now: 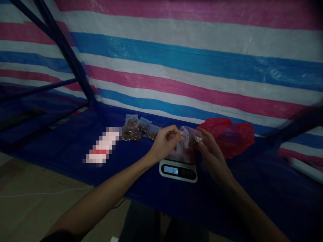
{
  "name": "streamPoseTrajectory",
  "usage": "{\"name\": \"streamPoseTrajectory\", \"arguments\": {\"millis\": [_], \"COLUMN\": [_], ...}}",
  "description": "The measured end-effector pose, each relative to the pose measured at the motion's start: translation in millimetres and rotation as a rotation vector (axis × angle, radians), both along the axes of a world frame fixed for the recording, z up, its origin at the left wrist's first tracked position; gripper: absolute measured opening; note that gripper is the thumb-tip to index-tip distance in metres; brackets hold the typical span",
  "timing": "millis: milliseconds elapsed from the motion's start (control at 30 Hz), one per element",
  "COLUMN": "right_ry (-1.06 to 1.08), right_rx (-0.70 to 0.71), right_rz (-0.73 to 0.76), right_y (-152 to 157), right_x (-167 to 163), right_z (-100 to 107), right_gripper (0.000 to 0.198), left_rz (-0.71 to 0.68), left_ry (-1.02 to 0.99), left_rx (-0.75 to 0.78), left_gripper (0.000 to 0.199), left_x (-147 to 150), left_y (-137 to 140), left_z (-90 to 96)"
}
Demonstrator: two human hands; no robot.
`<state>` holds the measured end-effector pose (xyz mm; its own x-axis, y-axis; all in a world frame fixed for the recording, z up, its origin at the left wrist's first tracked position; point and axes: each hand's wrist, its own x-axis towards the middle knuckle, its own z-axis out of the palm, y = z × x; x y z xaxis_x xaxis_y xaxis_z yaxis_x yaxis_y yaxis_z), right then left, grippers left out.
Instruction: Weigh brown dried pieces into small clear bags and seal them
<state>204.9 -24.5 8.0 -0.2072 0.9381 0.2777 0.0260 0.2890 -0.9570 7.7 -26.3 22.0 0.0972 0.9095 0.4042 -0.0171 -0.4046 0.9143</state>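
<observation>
A small clear plastic bag (185, 135) with dark brown bits in its right end is held up between my two hands. My left hand (166, 142) is closed, its fingertips pinching the left side of the bag. My right hand (211, 153) grips the filled end between thumb and fingers. Right below the bag stands a white kitchen scale (164, 173), its lit display reading what looks like 64. Part of the scale's pan is hidden by my hands and the bag.
Several clear bags of brown bits (132, 132) lie left of my hands. A crumpled red plastic bag (232, 137) sits to the right. A pixelated pinkish item (103, 148) rests on the blue surface (141, 178). Striped sheeting (176, 64) and a dark frame (65, 53) rise behind.
</observation>
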Motion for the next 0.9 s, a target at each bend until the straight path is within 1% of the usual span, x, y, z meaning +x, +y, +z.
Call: {"name": "streamPoseTrajectory", "arguments": {"millis": [33,100,167,267,367,433,500,567,600,667,733,800,833,900], "right_ry": [0.053,0.135,0.201,0.304,0.374,0.387,0.384,0.38,0.379,0.379,0.334,0.204,0.104,-0.139], "right_rx": [-0.087,-0.246,-0.349,-0.4,-0.408,-0.407,-0.392,-0.371,-0.355,-0.29,-0.179,-0.057,-0.007,0.082], "right_rz": [0.057,0.164,0.227,0.23,0.177,0.134,0.1,0.066,0.036,-0.07,-0.195,-0.279,-0.292,-0.272], "right_y": [0.8,1.3,1.5,2.7,3.1,0.9,-3.4,-7.0,-7.5,-4.0,5.8,20.3,28.4,44.6], "right_x": [-0.2,-0.8,-1.8,-3.9,-2.6,4.6,19.3,41.2,53.9,80.5,104.9,123.9,130.8,138.9], "right_z": [0.2,1.7,4.1,8.5,15.6,21.8,28.5,35.9,40.0,49.2,58.9,67.4,70.8,76.2], "right_gripper": [0.049,0.047,0.044,0.04,0.036,0.036,0.036,0.035,0.034,0.032,0.033,0.033,0.032,0.025], "left_rz": [-0.057,-0.13,-0.139,-0.148,-0.174,-0.173,-0.159,-0.137,-0.123,-0.093,-0.063,-0.028,-0.008,0.021], "left_ry": [-0.065,-0.132,-0.136,-0.11,-0.057,-0.036,-0.029,-0.015,0.005,0.096,0.263,0.494,0.63,0.932], "left_rx": [-0.043,-0.094,-0.108,-0.124,-0.14,-0.124,-0.105,-0.091,-0.082,-0.036,0.059,0.197,0.277,0.439], "left_gripper": [0.027,0.029,0.032,0.037,0.04,0.04,0.04,0.04,0.04,0.039,0.034,0.029,0.031,0.041], "left_x": [-1.0,-2.1,-1.8,0.8,3.3,3.4,2.8,2.9,4.0,9.2,19.0,32.7,40.4,56.1], "left_y": [2.0,5.4,7.7,8.0,5.0,3.0,2.2,2.7,3.4,5.5,8.7,13.7,17.1,25.6], "left_z": [-0.2,-2.2,-5.4,-9.3,-9.6,-8.7,-8.1,-7.9,-7.7,-5.3,1.1,11.7,17.9,30.6]}}
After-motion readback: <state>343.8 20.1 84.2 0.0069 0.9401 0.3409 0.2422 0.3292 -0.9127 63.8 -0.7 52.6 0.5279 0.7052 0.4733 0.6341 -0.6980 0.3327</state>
